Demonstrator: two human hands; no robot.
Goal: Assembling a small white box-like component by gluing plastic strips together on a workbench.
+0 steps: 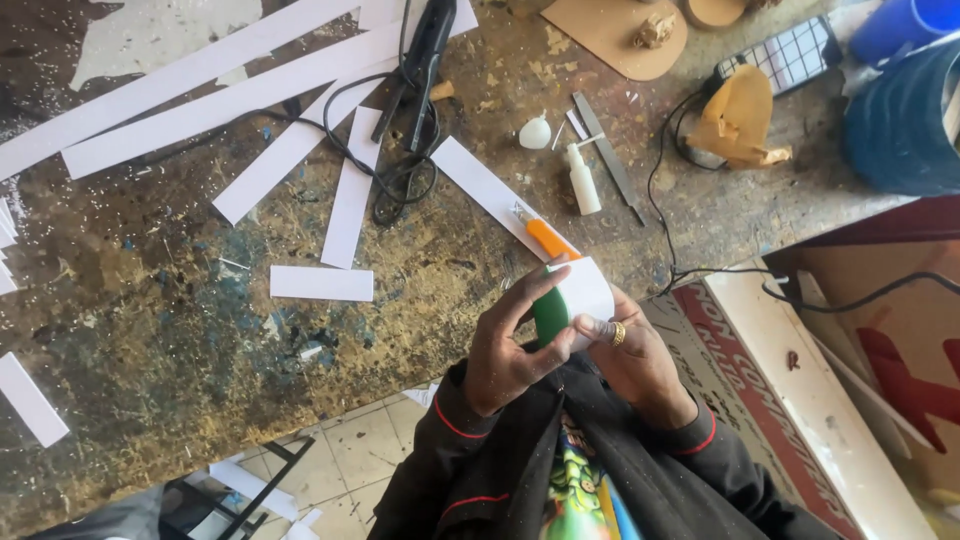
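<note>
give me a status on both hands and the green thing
Left hand and right hand both gripping round green object half wrapped in white paper strip. Orange-handled utility knife on bench just beyond, untouched. Nothing blocking.

Worn, paint-stained workbench (150, 300) strewn with paper and tools

Long and short white paper strips (350, 200) are scattered across the scarred top, and a black corded tool (425, 50) is laid over them near the far edge. An orange-handled knife (545, 235), a small white glue bottle (583, 180), a metal file (608, 155) and a brown cardboard piece (610, 30) are seen farther right.
</note>
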